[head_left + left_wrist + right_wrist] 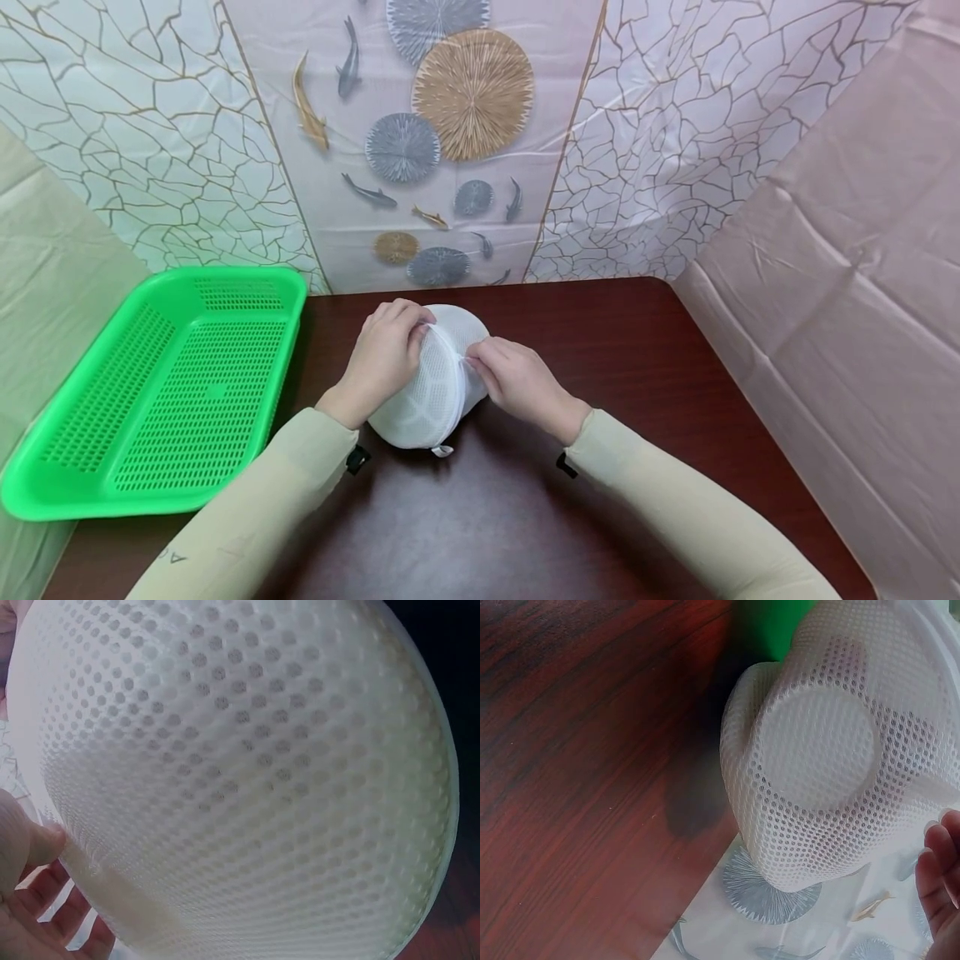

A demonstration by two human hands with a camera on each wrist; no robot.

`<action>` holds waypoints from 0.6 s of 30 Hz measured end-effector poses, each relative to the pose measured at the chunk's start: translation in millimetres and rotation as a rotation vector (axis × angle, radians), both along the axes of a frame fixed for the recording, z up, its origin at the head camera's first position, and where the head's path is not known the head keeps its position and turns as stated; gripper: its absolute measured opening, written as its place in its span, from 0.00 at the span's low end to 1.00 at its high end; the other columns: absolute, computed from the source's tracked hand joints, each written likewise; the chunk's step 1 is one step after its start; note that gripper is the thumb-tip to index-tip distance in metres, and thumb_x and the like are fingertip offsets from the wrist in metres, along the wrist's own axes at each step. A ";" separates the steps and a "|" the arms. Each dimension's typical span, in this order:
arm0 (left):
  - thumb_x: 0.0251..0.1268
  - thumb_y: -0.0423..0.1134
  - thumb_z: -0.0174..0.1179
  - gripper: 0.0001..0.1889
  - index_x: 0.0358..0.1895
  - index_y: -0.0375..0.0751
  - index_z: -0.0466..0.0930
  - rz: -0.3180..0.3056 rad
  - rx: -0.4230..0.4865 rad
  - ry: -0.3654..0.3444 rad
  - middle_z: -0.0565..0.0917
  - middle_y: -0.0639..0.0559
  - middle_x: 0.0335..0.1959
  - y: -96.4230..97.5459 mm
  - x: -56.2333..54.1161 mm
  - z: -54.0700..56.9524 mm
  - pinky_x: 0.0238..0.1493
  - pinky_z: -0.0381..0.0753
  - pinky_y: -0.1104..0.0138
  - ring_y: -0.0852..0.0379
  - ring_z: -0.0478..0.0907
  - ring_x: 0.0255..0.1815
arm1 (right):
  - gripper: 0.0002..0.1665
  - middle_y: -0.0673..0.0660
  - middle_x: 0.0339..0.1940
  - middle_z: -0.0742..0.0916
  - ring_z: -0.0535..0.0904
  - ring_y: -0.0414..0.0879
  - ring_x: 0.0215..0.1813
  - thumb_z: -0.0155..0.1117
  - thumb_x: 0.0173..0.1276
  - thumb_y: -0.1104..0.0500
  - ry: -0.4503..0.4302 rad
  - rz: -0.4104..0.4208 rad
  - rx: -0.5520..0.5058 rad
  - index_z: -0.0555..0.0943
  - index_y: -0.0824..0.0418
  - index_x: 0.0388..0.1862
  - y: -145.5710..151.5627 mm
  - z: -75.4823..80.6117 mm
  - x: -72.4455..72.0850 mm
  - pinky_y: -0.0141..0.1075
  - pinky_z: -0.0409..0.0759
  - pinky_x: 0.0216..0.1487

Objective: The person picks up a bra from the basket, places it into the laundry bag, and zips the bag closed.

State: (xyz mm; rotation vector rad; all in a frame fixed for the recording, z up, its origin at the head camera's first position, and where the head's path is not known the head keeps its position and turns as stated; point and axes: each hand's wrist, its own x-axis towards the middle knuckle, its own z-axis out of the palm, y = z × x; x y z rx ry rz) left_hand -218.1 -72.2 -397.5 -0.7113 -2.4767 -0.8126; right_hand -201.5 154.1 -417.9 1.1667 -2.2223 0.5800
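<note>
A white mesh laundry bag point(420, 404) with a rounded, drum-like shape stands tilted on the table in the head view, a white zipper band running round its rim and a small tab at the lower end. My left hand point(382, 354) grips the upper rim, thumb on the near side, as the left wrist view also shows with the mesh point(247, 750) filling most of it. On the other side, my right hand point(517, 379) pinches the zipper band between thumb and fingers. In the right wrist view, a round panel point(821, 746) marks the bag's end.
A green perforated plastic basket point(150, 502) stands at the left of the dark red-brown wooden table point(622, 350). Behind the table hangs a patterned sheet point(502, 242) with fish and round motifs. Plain beige sheeting point(847, 275) borders the right side.
</note>
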 end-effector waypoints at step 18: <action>0.64 0.39 0.60 0.11 0.49 0.45 0.81 -0.231 -0.123 -0.007 0.75 0.47 0.54 11.9 9.4 3.1 0.63 0.58 0.49 0.46 0.67 0.59 | 0.03 0.51 0.36 0.82 0.77 0.43 0.38 0.58 0.71 0.63 -0.018 -0.038 -0.006 0.76 0.61 0.41 1.9 -2.9 -3.0 0.36 0.77 0.39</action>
